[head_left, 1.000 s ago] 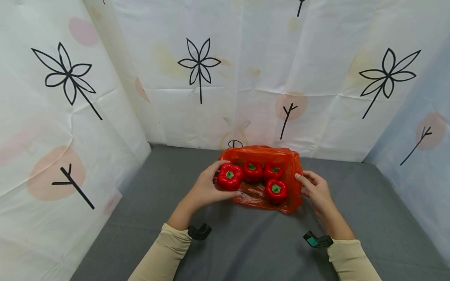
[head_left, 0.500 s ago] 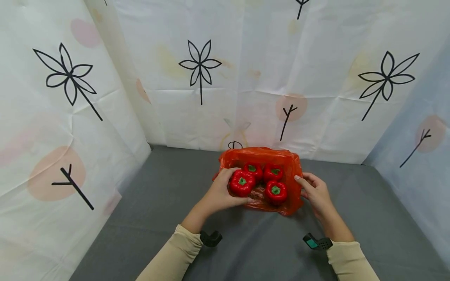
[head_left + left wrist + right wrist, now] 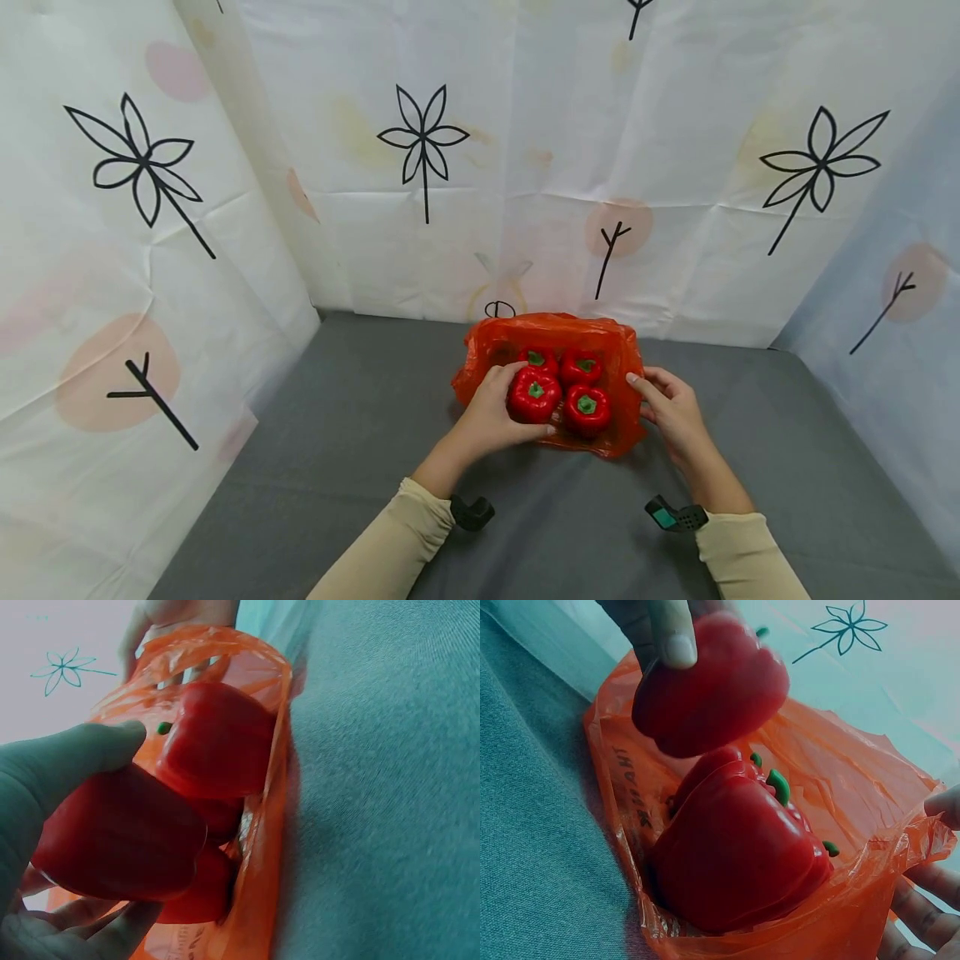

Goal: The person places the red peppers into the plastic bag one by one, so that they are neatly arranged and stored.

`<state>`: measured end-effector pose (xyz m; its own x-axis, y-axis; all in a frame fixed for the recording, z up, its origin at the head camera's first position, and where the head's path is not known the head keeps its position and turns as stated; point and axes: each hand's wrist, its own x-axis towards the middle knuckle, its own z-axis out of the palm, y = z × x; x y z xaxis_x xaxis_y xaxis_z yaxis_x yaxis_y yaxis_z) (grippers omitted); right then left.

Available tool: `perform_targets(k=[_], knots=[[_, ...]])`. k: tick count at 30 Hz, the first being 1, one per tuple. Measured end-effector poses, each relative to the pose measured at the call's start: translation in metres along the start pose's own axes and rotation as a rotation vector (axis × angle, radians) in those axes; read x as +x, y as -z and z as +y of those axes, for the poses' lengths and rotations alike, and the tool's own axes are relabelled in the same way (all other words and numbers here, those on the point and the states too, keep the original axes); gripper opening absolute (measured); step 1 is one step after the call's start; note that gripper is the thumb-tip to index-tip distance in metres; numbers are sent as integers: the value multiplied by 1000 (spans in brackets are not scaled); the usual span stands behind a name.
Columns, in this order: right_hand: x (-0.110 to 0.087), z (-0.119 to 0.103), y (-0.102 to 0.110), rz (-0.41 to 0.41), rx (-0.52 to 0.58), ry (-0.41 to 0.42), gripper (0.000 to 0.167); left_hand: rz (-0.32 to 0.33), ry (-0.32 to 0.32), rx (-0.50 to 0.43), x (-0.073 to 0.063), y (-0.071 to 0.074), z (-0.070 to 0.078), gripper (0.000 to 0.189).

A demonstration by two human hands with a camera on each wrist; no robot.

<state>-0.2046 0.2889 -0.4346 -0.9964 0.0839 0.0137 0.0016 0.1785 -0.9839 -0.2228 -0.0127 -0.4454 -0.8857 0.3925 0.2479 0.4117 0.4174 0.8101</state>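
Note:
My left hand (image 3: 491, 419) grips a red bell pepper (image 3: 535, 395) between thumb and fingers, over the left part of an open orange plastic bag (image 3: 480, 343). In the right wrist view the gripped bell pepper (image 3: 712, 686) hangs above the others, its green stem facing away from the table's near side. Inside the bag sit three more red peppers, the front one (image 3: 587, 410) at the right and two behind it. At the bag's right edge my right hand (image 3: 678, 412) pinches the plastic with its thumb on the inner side, its fingers behind the film.
The bag lies on a grey cloth-covered table (image 3: 375, 375), near its back edge. A pale cloth backdrop (image 3: 330, 150) with drawn flowers and twigs rises behind and on both sides. Dark bands sit on both wrists.
My left hand has carried its pepper rightward and slightly toward me, from the bag's left edge to over the bag, beside the others. The right hand keeps holding the bag's edge.

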Motion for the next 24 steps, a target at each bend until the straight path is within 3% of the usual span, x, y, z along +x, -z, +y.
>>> perform_targets(k=[24], knots=[[0,-1,1,12,-7,-13,34,62,99,10,5,-26,-9,88]])
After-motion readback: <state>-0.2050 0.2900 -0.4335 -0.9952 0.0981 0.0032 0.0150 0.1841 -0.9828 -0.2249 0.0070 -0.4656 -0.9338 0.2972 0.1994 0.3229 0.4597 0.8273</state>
